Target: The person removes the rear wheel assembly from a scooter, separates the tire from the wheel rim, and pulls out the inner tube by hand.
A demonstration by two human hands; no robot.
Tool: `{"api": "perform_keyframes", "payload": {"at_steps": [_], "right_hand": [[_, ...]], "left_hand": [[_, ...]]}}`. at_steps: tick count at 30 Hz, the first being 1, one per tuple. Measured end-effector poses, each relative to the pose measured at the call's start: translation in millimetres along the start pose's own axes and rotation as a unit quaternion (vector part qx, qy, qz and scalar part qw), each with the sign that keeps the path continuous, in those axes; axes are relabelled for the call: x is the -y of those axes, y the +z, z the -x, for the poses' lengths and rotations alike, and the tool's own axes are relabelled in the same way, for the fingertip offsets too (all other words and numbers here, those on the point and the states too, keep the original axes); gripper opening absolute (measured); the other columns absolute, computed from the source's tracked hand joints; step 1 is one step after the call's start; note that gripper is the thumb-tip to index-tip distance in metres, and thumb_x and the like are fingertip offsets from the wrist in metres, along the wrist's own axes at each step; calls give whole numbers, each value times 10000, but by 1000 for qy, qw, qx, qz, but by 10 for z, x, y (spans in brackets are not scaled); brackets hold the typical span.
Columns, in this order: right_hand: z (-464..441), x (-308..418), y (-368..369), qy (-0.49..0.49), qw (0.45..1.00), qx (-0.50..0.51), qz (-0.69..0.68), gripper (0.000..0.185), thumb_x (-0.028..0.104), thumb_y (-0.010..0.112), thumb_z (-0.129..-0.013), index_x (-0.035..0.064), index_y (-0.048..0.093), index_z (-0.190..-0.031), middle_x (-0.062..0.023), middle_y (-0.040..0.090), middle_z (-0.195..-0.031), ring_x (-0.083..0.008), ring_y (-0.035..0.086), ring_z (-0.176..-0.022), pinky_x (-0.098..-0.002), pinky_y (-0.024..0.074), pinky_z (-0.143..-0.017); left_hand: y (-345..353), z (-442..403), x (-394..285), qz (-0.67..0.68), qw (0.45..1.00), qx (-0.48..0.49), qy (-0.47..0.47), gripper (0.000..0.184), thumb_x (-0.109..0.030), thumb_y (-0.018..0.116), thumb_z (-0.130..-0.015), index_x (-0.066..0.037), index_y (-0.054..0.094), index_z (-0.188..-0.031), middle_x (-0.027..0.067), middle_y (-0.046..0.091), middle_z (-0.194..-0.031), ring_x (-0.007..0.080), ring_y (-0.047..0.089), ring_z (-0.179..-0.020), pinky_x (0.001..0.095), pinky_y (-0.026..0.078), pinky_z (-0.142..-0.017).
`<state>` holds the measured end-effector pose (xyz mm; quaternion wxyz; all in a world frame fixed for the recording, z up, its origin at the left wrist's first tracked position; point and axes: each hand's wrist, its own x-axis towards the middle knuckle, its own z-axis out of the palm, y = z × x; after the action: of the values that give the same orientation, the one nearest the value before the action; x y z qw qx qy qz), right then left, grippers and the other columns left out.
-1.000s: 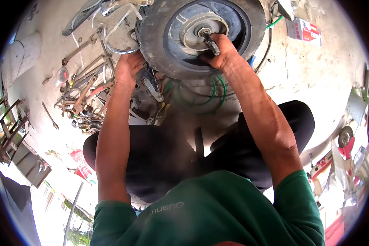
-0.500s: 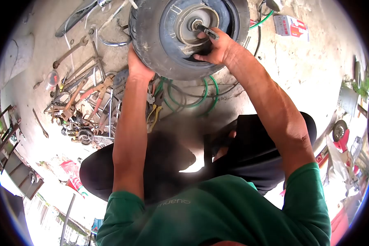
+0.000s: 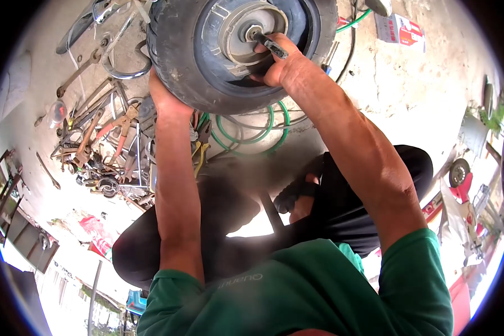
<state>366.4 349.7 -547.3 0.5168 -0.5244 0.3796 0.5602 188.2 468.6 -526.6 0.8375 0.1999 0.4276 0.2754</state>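
A wheel [image 3: 185,78] with a worn black tyre is held upright at the top of the view, its open grey hub [image 3: 229,42] facing me. My left hand [image 3: 169,96] grips the tyre's lower left edge, with its fingers hidden behind the rubber. My right hand [image 3: 277,60] is inside the rim, its fingers closed at the hub beside a dark axle [image 3: 271,46] that sticks out toward me. Part of the thumb is in the rim's shadow, and the exact hold there is partly hidden.
Loose tools, including an open-ended wrench [image 3: 78,74] and red-handled pliers [image 3: 119,126], lie piled on the left. A green hose [image 3: 285,126] coils below the wheel. A red-and-white box [image 3: 400,31] lies at upper right, and a bent metal tube [image 3: 117,70] is left of the tyre.
The wheel and both hands have shifted left and slightly upward in the view. The surroundings shift a little left too. Both hands stay on the wheel.
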Motion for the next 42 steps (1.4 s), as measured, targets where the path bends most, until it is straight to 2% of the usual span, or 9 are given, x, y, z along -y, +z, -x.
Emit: {"api": "perform_keyframes", "payload": {"at_steps": [7,13,16,19,22,30,33,38,42], "right_hand": [[-124,-132,-100,-30,997,75,-4,362,70,641,-822,106,614,-1181,-152,564,-1360,-349,501,-1300,-588,436,-1071],[-50,-120,-134,-35,991,121,39,360,113,697,-848,114,618,-1198,-130,585,-1343,-327,501,-1314,-567,426,-1110],[10,-60,-125,-28,988,129,84,400,103,695,-846,97,615,-1237,-127,578,-1389,-323,494,-1343,-558,427,-1132],[63,-62,-147,-32,985,138,101,429,101,703,-853,86,602,-1269,-133,545,-1452,-320,485,-1368,-552,420,-1153],[58,-23,-156,-28,982,147,118,414,102,713,-855,79,601,-1253,-145,530,-1459,-328,485,-1368,-554,424,-1155],[171,66,-185,-18,981,125,144,362,161,712,-885,98,605,-1225,-226,377,-1562,-376,397,-1438,-568,417,-1168],[146,54,-233,-24,981,126,146,245,230,710,-906,121,656,-1118,-231,375,-1562,-400,387,-1438,-582,412,-1161],[165,28,-182,-44,984,100,144,202,285,694,-926,102,657,-1003,-228,428,-1490,-416,428,-1368,-598,437,-1109],[112,120,-205,-5,981,108,160,334,254,680,-905,107,641,-1203,-221,447,-1502,-394,440,-1366,-561,444,-1104]], "left_hand": [[-207,-313,-17,-28,999,-31,-14,473,-360,375,-1108,-55,561,-1419,101,640,-1385,319,590,-1275,476,462,-1110],[-413,-313,198,-12,998,4,-57,591,-465,330,-1109,-108,398,-1575,104,452,-1606,337,411,-1470,501,310,-1240],[-725,-531,358,63,993,22,-99,563,-491,406,-1079,-125,515,-1493,68,570,-1490,310,522,-1357,477,420,-1157],[-540,-300,354,45,995,60,-65,568,-486,394,-1082,-133,478,-1520,65,530,-1531,309,496,-1386,480,390,-1180],[-294,-70,315,34,997,-13,-70,555,-464,371,-1092,-137,458,-1532,60,505,-1553,308,479,-1403,477,373,-1192],[-395,-83,389,59,994,37,-87,550,-453,346,-1090,-130,478,-1515,68,534,-1523,304,498,-1389,467,407,-1160],[-357,-76,401,74,992,26,-98,557,-457,341,-1084,-130,489,-1509,71,550,-1504,305,514,-1372,468,418,-1149],[-344,-79,427,94,991,-4,-98,558,-461,357,-1089,-117,488,-1507,74,554,-1503,312,501,-1384,482,394,-1166],[-386,-81,504,104,992,12,-70,542,-447,371,-1085,-119,499,-1497,64,567,-1486,294,516,-1371,462,410,-1155]]}}
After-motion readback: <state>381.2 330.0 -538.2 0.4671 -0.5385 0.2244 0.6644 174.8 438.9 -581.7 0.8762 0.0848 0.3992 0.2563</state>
